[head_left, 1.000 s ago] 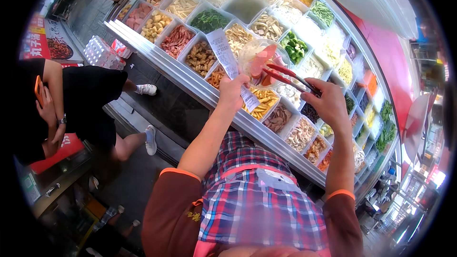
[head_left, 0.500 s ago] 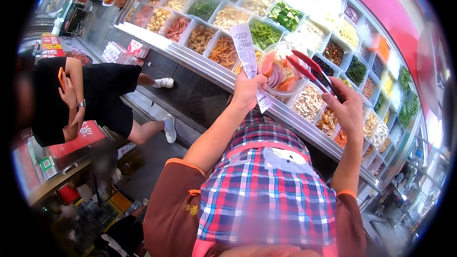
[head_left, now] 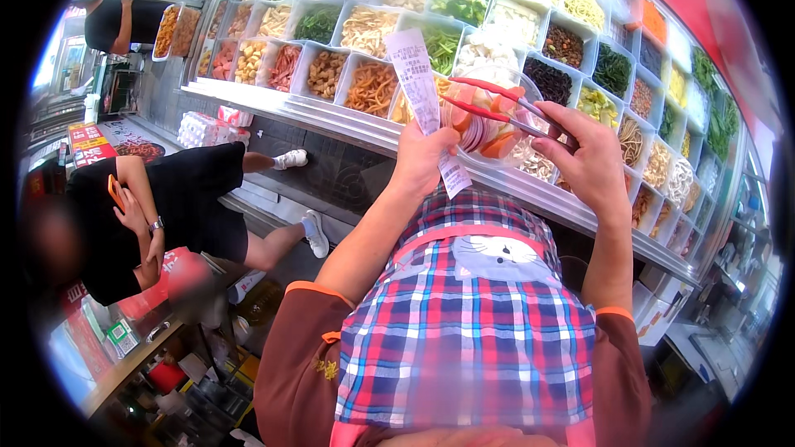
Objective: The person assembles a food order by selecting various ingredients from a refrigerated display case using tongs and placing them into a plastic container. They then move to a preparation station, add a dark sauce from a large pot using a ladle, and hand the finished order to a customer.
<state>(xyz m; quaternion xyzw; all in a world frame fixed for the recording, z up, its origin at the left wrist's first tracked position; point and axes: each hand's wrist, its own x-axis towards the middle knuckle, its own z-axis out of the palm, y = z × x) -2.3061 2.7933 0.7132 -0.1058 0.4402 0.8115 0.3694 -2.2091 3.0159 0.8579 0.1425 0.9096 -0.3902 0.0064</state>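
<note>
My left hand (head_left: 424, 157) grips a receipt (head_left: 415, 74) and bowl (head_left: 498, 158); my right hand (head_left: 586, 156) clasps tongs (head_left: 497, 116), now farther across it.

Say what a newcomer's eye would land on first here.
Likely the red-tipped tongs in the right hand, crossing over a clear bowl of sliced food near the centre. Next, the long printed paper slip in the left hand, just left of the bowl. Then the rows of colourful food tubs across the upper part.
</note>
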